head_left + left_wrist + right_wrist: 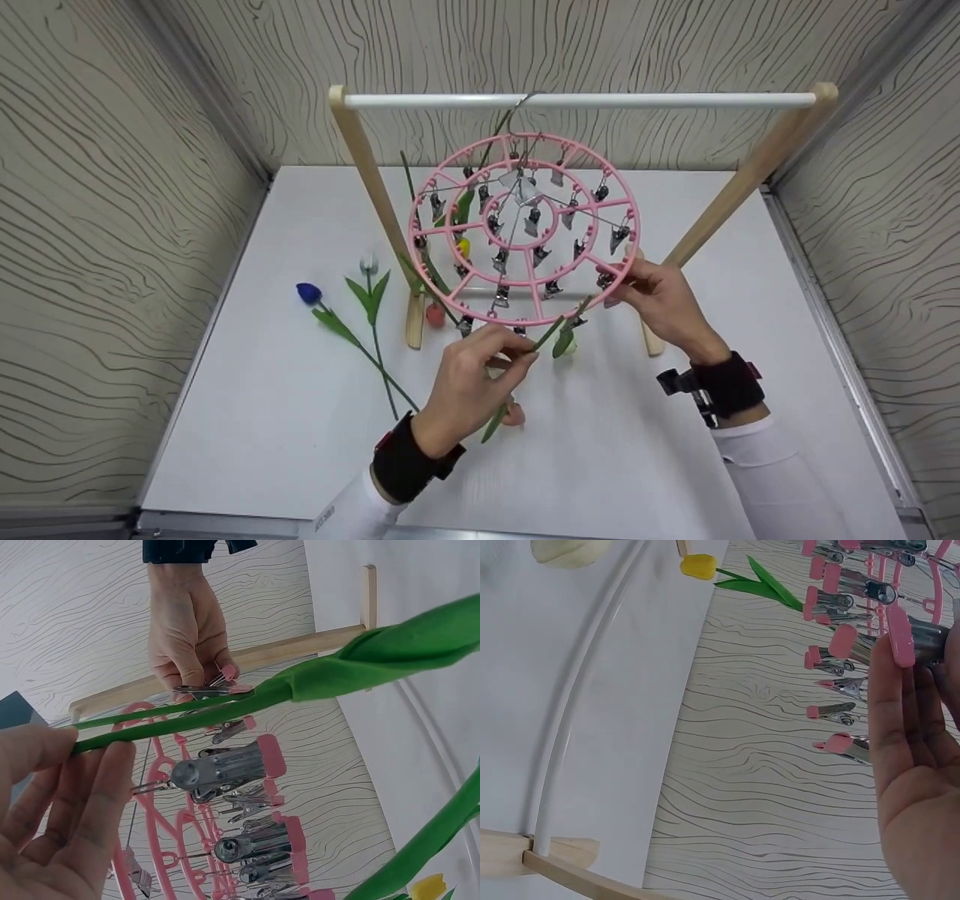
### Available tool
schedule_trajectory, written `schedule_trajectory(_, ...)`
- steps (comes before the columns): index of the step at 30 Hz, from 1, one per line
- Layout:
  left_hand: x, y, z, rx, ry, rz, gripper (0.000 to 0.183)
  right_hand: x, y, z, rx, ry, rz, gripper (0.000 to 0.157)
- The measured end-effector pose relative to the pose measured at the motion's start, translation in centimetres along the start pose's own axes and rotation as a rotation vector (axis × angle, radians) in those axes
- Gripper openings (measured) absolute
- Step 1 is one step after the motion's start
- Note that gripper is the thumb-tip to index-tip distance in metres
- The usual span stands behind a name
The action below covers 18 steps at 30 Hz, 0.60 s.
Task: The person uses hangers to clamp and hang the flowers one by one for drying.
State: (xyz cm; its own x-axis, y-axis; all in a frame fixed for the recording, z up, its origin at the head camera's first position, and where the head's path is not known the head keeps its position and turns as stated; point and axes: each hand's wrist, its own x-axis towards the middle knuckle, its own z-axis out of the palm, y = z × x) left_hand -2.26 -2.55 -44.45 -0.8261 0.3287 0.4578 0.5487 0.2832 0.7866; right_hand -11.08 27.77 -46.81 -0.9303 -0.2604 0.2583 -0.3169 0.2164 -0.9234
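Note:
My left hand pinches the green stem of an artificial tulip between thumb and fingers. Its pinkish head hangs below the hand, partly hidden. In the left wrist view, that stem with its leaf runs across the picture. A round pink clip hanger hangs by its hook from a white rail. At the hanger's front right rim my right hand holds a metal clip with pink tips. Other tulips hang from the hanger, among them a yellow one and a red one.
The white rail spans two wooden legs on a white table. On the table's left lie a blue tulip and a pale tulip, their stems crossing. Patterned walls enclose the back and sides.

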Motion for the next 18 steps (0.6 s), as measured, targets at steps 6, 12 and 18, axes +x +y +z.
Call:
schedule_trajectory(6,0.0,0.1,0.1,-0.012,0.012,0.011,0.012,-0.7,-0.3,0.3,-0.02,0.005,0.026,0.025)
schedule_trajectory(12,0.1,0.3,0.2,-0.02,0.038,0.046,0.013,-1.4,-1.1,0.9,-0.041,0.028,0.069,0.023)
schedule_trajectory(18,0.1,0.4,0.2,-0.012,0.062,0.08,0.012,-2.0,-1.7,1.7,-0.02,0.038,0.078,0.023)
